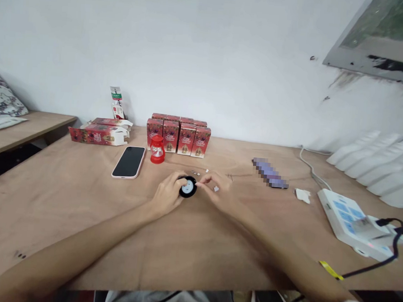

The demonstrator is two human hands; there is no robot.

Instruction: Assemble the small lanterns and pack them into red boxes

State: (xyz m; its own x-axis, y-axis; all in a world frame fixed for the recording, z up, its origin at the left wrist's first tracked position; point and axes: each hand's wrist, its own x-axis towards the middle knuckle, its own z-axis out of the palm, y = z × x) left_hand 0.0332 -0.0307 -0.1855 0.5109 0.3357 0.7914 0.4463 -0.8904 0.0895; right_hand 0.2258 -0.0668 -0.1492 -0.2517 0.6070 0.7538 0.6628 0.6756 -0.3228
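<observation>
My left hand (166, 194) is closed on the left side of a small round black piece with a white face (189, 187), holding it just over the table. At the opposite rim, the thumb and forefinger of my right hand (222, 193) are pinched together. Whatever lies between those fingertips is too small to make out. Tiny pale bits (195, 173) are scattered on the table behind the round piece, and a small white scrap (215, 189) shows by my right hand. A little red lantern (157, 150) stands upright beyond my left hand.
Several red printed boxes (185, 139) stand in rows near the wall. Flattened red boxes (93, 136) and a pink-edged phone (128, 162) are at left. To the right are a blurred purple object (270, 173), a crumpled white scrap (302, 195) and a power strip (342, 220) with cables.
</observation>
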